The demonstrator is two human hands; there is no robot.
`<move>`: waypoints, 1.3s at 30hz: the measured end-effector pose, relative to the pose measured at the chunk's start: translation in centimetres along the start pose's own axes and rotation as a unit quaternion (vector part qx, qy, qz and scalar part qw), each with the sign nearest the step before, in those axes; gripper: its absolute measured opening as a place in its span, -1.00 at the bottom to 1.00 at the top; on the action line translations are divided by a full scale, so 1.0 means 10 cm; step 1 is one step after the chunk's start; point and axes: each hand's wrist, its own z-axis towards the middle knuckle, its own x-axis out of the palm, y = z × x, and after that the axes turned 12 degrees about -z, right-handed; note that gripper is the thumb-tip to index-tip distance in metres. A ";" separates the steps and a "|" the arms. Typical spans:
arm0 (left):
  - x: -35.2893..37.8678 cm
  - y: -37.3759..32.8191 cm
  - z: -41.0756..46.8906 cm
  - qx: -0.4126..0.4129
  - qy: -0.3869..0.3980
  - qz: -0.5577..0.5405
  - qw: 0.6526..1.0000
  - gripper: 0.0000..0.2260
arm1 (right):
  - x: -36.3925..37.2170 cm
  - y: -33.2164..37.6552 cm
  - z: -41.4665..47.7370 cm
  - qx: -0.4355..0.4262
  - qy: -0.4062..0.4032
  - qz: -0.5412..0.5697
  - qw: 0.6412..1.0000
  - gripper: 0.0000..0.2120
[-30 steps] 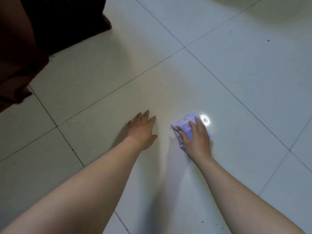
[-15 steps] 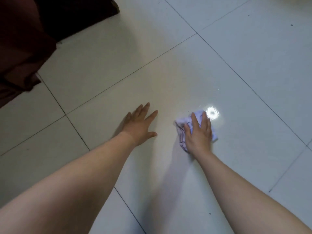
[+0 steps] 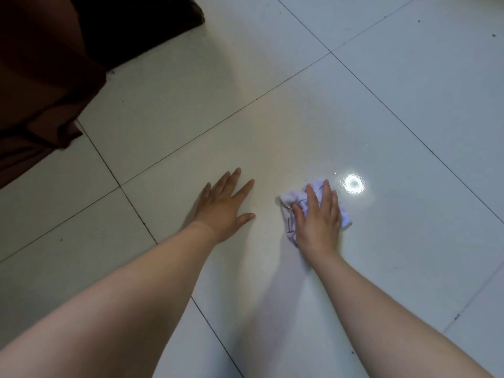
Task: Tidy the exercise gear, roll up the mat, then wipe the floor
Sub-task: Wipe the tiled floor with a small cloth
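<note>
While both bare forearms stretch in from the bottom edge of the view, the left hand point(image 3: 223, 208) lies palm down on the floor point(image 3: 272, 118), fingers straight and a bit fanned, thumb sticking out toward the right. That grip is loose and holds nothing, it's just planted flat on the tile. The right hand point(image 3: 317, 222) sits just beside it, a little apart and not touching it, also palm down and pressed on top of a small crumpled cloth point(image 3: 345, 218). Its fingers are laid out straight over the cloth rather than curled round it, so that grip isn't clenched either, more of a flat press. The cloth is pale, whitish-lilac with thin dark lines on it, and it pokes out from under the hand on the thumb side, past the fingertips and at the little-finger side. It's lying right on the same big glossy tile as both hands. Just past the right fingertips there's a bright round reflection of a light point(image 3: 353, 184) on the shiny surface, close to the cloth's far edge. Thin dark grout lines point(image 3: 131, 203) cross the floor, one passing under the left forearm. Up in the top-left corner hangs some dark red fabric point(image 3: 41, 77), with a dark object point(image 3: 141, 23) behind it; can't tell what either one is.
</note>
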 end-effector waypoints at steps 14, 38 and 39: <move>0.14 -0.33 0.27 0.002 -0.048 0.006 0.999 -0.45 | 0.01 -0.19 0.12 0.007 -0.050 0.037 0.998 -0.45; 0.43 -1.05 1.18 -0.091 -0.208 0.015 0.974 -0.40 | -0.11 -0.68 1.46 -0.048 -0.138 0.050 0.988 -0.57; 0.43 -1.05 1.18 -0.090 -0.211 0.013 0.973 -0.40 | -0.10 -0.74 1.41 -0.082 -0.131 0.049 0.987 -0.58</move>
